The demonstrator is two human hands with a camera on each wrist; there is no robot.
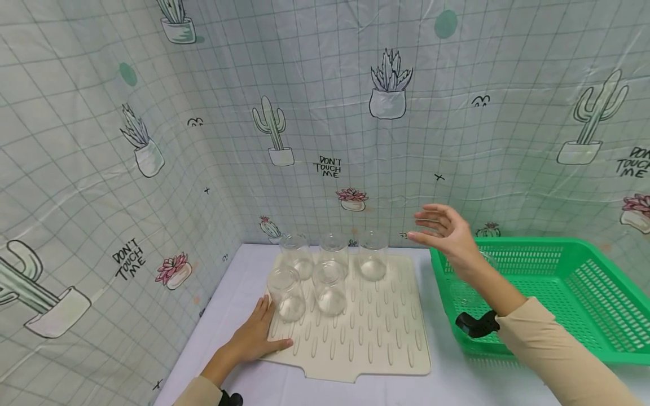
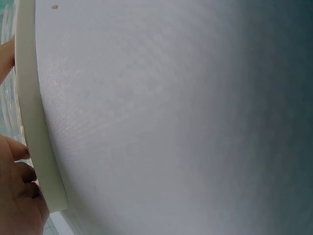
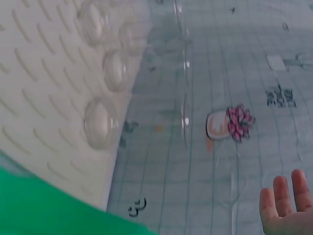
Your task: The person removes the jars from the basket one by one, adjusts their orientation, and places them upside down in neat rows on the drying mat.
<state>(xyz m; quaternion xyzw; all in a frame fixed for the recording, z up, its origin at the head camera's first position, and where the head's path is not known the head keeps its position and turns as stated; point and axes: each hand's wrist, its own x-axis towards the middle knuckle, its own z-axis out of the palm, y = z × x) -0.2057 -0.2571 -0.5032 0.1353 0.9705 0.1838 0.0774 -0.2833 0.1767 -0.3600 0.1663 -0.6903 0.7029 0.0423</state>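
Note:
Several clear glasses stand upright on a cream drying mat (image 1: 355, 344) with raised ridges. Three form the back row, among them the right-hand glass (image 1: 373, 256); two are in front, the left one (image 1: 286, 296) near the mat's left edge. My left hand (image 1: 254, 332) rests on that edge, thumb spread over the top, beside the front left glass. My right hand (image 1: 447, 234) is raised between the mat and a green basket (image 1: 604, 293), fingers loosely bent and holding nothing. In the right wrist view, my right hand's fingertips (image 3: 282, 191) are apart from the glasses.
Inside the basket's left end, partly behind my right forearm, is another clear glass (image 1: 464, 290). A white cloth (image 1: 223, 316) covers the table. Behind and to the left hangs a grid-patterned curtain (image 1: 315, 113) with cactus drawings.

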